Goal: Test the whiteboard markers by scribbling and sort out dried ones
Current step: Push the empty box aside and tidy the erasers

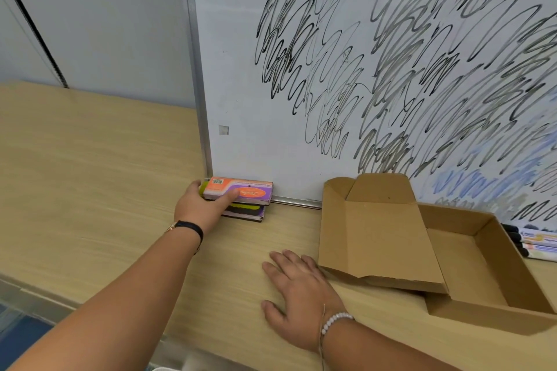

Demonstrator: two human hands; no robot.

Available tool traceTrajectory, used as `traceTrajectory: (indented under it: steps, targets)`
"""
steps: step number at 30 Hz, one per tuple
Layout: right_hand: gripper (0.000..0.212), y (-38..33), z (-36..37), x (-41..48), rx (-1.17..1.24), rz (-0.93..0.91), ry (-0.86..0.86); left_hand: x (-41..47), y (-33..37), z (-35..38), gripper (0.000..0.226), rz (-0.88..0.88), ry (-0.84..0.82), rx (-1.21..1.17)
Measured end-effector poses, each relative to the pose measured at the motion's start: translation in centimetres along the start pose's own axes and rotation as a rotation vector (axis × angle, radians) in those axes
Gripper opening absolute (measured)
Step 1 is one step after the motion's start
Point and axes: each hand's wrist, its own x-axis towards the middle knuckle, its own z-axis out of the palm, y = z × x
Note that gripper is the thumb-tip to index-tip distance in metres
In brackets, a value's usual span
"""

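- Gripping the upper eraser (pixel 241 190) is the action in hand. The left hand (pixel 205 205), centre left of the frame, lays its thumb along the near long side and curls its fingers round the left end.
- The upper eraser lies on a second eraser (pixel 247 213). Both sit on the table (pixel 90 175) against the lower frame of the whiteboard (pixel 241 99).
- Step, as judged: black scribbles (pixel 391 69) cover the centre and upper right of the board, with fainter blue marks at lower right. Testing looks well advanced, and clearing the surface appears to be the step now starting.
- Next move, as judged: lift the upper eraser clear of the lower one without dragging it along, then bring its wiping face flat to the board. Which face that is cannot be told.
- Left arm: extended forward from lower left to centre, wrist straight, a dark band (pixel 190 227) on the wrist.
- Right hand (pixel 298 289): bottom centre, palm down on the table, fingers straight and spread, holding nothing, just beside the flap of the cardboard box (pixel 370 238).
- Whiteboard markers (pixel 536 242): lying side by side on the table at the right edge of the frame, beyond the box and well apart from both hands.
- The visible part of the box interior shows no contents.
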Motion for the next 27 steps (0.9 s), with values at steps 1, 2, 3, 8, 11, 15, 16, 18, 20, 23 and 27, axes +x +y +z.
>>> traceTrajectory:
  steps: [1,2,3,8,11,15,16,18,20,23,27]
  targets:
    - [0.067,0.0,0.0,0.0,0.0,0.001,0.002,-0.2,0.1,0.3,0.085,-0.031,0.0,-0.022]
    - [0.067,0.0,0.1,0.0,-0.001,0.003,0.003,-0.3,0.2,0.5,0.082,-0.051,0.009,-0.037]
    - [0.068,0.0,0.1,0.0,-0.001,0.005,0.005,-0.3,0.3,0.6,0.08,-0.066,0.021,-0.051]
    - [0.075,0.0,0.2,0.0,-0.006,0.005,-0.005,-0.3,1.0,0.8,0.07,-0.091,0.048,-0.057]
    - [0.078,0.1,0.2,0.0,0.001,0.005,-0.001,-0.1,1.0,0.9,0.066,-0.088,0.056,-0.029]
    - [0.078,0.1,0.3,0.1,-0.001,0.004,-0.001,0.3,0.7,1.4,0.074,-0.054,0.133,0.122]
    - [0.078,0.0,0.3,0.0,-0.002,0.004,0.005,0.1,0.8,1.8,0.08,-0.011,0.171,0.212]
    - [0.075,0.0,0.4,0.1,0.003,0.002,0.025,-0.7,1.2,2.8,0.103,0.066,0.205,0.404]
    - [0.072,0.0,0.5,0.1,0.001,-0.002,0.034,-1.8,1.7,3.9,0.128,0.06,0.143,0.489]
    - [0.069,0.0,0.4,0.1,-0.004,-0.001,0.032,-2.4,1.7,5.0,0.142,0.017,0.072,0.52]
    - [0.07,0.0,0.4,0.1,-0.001,-0.006,0.038,-2.0,1.2,5.6,0.142,0.017,0.094,0.546]
